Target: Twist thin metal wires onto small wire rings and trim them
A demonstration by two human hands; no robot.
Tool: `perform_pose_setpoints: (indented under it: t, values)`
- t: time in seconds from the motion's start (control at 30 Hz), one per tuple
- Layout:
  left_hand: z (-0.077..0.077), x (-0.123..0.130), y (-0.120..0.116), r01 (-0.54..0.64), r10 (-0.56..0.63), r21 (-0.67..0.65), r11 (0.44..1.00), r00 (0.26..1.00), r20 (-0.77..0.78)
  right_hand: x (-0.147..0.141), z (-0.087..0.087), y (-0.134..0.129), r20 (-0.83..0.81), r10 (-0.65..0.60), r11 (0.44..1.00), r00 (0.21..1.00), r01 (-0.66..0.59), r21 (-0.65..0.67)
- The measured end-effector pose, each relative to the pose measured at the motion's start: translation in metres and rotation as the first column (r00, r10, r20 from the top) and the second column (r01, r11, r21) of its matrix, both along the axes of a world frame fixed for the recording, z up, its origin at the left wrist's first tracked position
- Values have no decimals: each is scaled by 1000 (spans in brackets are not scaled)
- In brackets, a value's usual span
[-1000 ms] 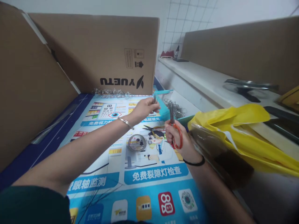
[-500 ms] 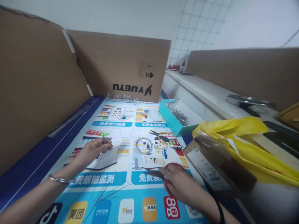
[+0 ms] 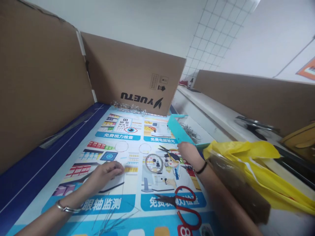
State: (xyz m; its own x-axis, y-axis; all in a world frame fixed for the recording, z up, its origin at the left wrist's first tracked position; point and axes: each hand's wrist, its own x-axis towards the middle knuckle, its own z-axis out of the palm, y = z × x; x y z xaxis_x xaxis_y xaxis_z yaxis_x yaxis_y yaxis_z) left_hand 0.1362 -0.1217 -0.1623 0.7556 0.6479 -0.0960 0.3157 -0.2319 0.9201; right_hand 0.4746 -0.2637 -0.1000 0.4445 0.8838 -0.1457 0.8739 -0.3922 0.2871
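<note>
My left hand (image 3: 112, 172) hovers over the printed mat, fingers pinched together; what is between them is hidden. My right hand (image 3: 190, 154) is at the yellow-handled pliers (image 3: 168, 150), at the handle end. Its fingers are bent and mostly hidden, and I cannot tell if they grip. Red-handled scissors (image 3: 185, 206) lie on the mat nearer me, blades pointing left. Beside the pliers lies a round coil (image 3: 147, 164). Two thin wire rings, a left one (image 3: 115, 146) and a right one (image 3: 139, 148), lie farther back. Loose thin wires (image 3: 110, 218) are spread in front.
A teal box (image 3: 180, 131) holding tangled wire pieces (image 3: 190, 131) stands behind my right hand. Cardboard panels (image 3: 128, 72) wall the left and back. More shiny scraps (image 3: 130, 107) lie along the back panel. A yellow bag (image 3: 242, 152) and a brown package (image 3: 241, 183) crowd the right.
My right hand has let go of the scissors, which now lie on the mat, and moved away to the pliers. My left hand stays pinched; the grey bit seen in it earlier is out of sight.
</note>
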Motion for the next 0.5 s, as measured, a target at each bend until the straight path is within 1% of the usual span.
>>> perform_pose_setpoints:
  t: [0.1,0.23,0.37,0.5]
  values:
    - [0,-3,2,17,-16,39,999,1000,-20,16,-14,29,28,-16,999,999,17,-48]
    - [-2,-4,4,50,-47,55,997,997,-54,28,-26,53,16,3,989,1000,-1,-145]
    - [-2,-4,5,60,-58,34,998,997,-54,42,-30,70,5,7,978,1000,-5,-209]
    - [-1,-5,6,68,-66,32,997,997,-42,54,-32,83,-27,-9,969,1000,2,-245]
